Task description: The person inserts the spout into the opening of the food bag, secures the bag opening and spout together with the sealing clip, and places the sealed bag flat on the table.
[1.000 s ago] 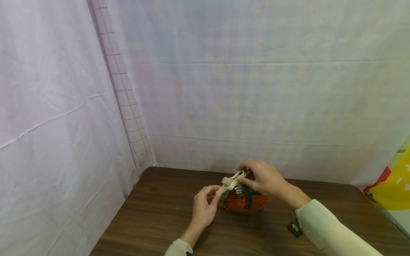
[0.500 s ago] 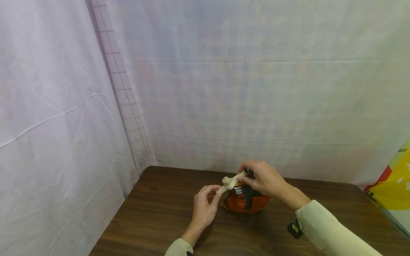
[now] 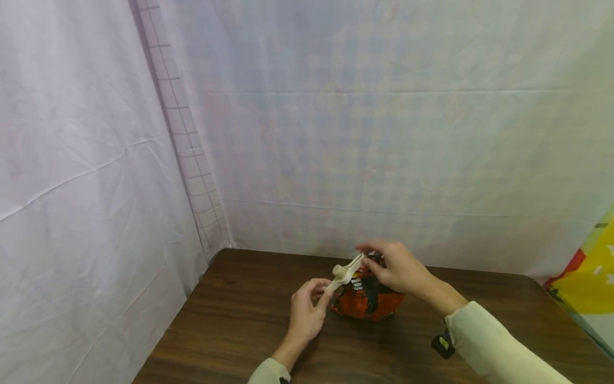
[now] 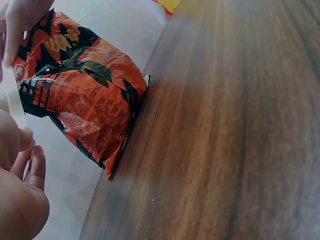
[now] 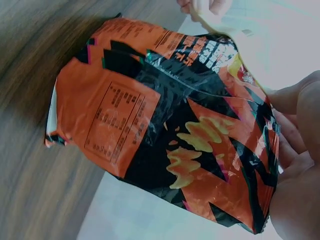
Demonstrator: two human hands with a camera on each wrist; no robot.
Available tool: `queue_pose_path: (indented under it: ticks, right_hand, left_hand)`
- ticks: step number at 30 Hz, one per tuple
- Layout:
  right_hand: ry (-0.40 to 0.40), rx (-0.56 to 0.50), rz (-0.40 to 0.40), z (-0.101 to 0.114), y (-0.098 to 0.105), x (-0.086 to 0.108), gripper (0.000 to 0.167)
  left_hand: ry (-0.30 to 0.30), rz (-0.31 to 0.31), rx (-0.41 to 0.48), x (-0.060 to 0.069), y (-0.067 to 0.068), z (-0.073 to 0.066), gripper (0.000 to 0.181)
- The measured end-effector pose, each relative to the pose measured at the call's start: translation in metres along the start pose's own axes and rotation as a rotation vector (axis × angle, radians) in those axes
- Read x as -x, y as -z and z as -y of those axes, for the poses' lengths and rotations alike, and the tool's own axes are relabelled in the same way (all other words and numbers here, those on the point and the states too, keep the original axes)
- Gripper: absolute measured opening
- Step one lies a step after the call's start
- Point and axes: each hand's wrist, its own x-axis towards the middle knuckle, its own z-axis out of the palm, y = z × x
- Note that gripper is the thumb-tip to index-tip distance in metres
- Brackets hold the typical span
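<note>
An orange and black snack bag (image 3: 369,301) stands on the table, its bottom edge touching the wood in the left wrist view. Across its upper edge lies a cream bag clip (image 3: 341,273) with a round cap in the middle. My left hand (image 3: 307,312) pinches the clip's near end between thumb and fingers. At the clip's far end, my right hand (image 3: 400,269) pinches the top of the bag (image 5: 200,145). Some right fingers are hidden behind the bag in the right wrist view. How far the clip covers the bag's edge is hard to tell.
The brown wooden table (image 3: 240,314) has a white patterned curtain (image 3: 384,160) behind it and a white sheet (image 3: 96,186) to the left. A yellow and red item (image 3: 590,282) stands beyond the right edge.
My right thumb and fingers have shifted slightly at the clip's far end. The clip has turned a little. My left hand keeps its place.
</note>
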Motion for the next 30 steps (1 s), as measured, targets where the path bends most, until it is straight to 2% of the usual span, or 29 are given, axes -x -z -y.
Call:
queue_pose_path:
  ticks: [6,18,30]
  right_hand:
    - [-0.062,-0.049,-0.012,0.0005,0.0007,0.0007,0.037]
    - [-0.088,-0.060,0.005,0.0038,-0.0007,-0.0006,0.029]
    - [-0.080,-0.069,-0.003,0.0024,-0.0029,-0.0027,0.028]
  left_hand:
    - [0.001,0.007,0.011,-0.0001,-0.0015,-0.0007,0.011]
    - [-0.001,0.008,0.009,0.0016,-0.0025,-0.0001,0.010]
    - [0.021,0.014,0.052,0.0022,-0.0034,0.0014,0.011]
